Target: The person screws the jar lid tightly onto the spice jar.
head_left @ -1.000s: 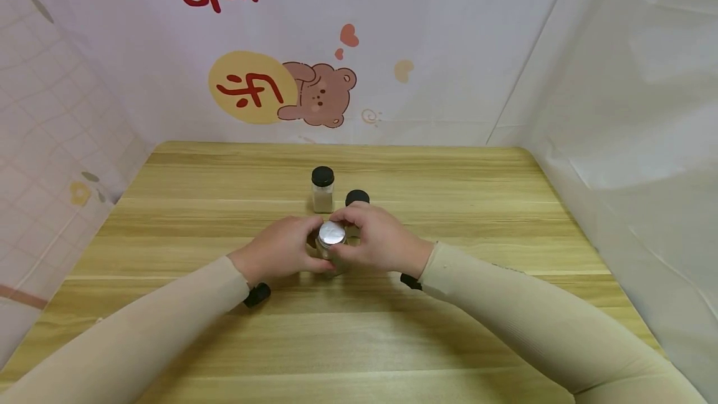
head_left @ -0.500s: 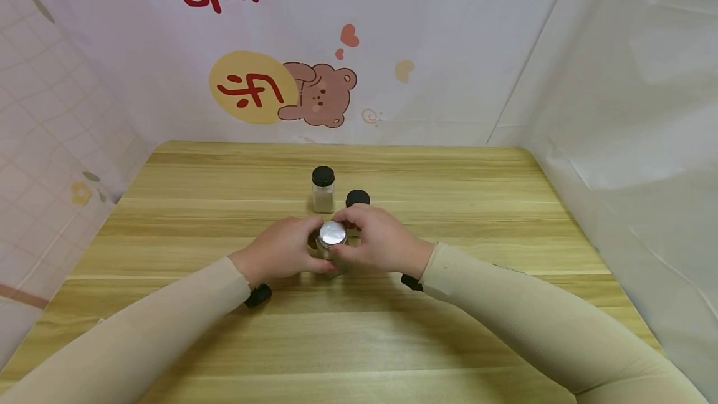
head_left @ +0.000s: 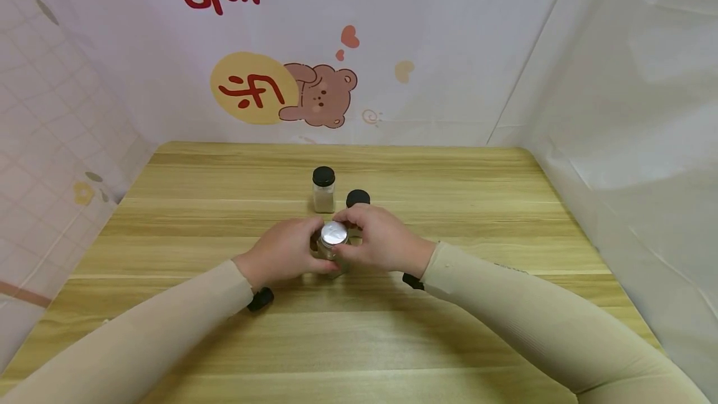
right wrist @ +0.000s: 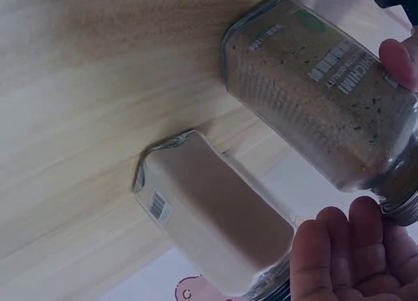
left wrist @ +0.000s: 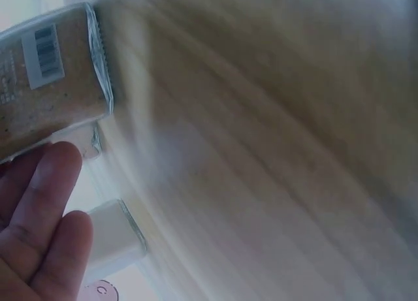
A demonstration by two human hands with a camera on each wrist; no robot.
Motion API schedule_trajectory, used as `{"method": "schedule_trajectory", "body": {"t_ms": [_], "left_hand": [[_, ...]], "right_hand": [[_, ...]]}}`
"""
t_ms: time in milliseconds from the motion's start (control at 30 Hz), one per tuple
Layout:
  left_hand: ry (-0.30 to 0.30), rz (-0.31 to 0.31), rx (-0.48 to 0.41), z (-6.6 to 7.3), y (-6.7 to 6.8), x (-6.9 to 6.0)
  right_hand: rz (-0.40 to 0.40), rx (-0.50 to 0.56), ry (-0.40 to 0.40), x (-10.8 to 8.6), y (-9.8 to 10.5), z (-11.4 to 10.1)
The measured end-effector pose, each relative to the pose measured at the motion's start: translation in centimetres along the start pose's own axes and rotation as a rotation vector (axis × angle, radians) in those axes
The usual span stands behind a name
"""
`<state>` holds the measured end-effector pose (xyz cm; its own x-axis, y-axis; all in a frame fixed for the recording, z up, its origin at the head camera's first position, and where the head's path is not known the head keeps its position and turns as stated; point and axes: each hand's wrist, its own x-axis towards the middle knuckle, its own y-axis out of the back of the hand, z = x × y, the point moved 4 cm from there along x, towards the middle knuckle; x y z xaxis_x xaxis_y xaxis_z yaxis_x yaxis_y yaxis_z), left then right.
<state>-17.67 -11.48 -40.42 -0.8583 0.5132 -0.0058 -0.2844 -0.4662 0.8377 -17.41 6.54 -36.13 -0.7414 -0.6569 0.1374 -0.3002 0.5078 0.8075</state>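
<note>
A glass spice jar (head_left: pixel 331 260) with brown speckled contents stands near the middle of the table, a silver foil seal (head_left: pixel 334 233) across its mouth. Its label faces the right wrist camera, where the jar (right wrist: pixel 313 92) looks tilted. My left hand (head_left: pixel 283 251) grips the jar's body from the left; fingers (left wrist: pixel 55 190) show beside the glass in the left wrist view. From the right, my right hand (head_left: pixel 389 242) holds the neck, thumb and fingertips close to the foil's edge. Whether they pinch the foil itself is too small to tell.
Behind the held jar stands a black-capped jar (head_left: pixel 323 192) of pale powder. Another black-capped jar (head_left: pixel 358 198) is mostly hidden by my right hand. Printed white cloth (head_left: pixel 437 48) surrounds the wooden table (head_left: pixel 359 341) at back and sides.
Both hands stay about the same jar. My left hand and the jar have shifted very slightly to the right; the other jars have not moved.
</note>
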Motion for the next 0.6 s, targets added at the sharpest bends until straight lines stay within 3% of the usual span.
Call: {"method": "schedule_trajectory", "body": {"t_ms": [400,600], "left_hand": [[0.031,0.014,0.001,0.3,-0.13,-0.2],[0.022,0.025,0.015,0.39,-0.25,-0.18]], "right_hand": [[-0.014,-0.001,-0.033,-0.01,0.17,0.23],[-0.021,0.014,0.008,-0.12,0.09,0.27]]}}
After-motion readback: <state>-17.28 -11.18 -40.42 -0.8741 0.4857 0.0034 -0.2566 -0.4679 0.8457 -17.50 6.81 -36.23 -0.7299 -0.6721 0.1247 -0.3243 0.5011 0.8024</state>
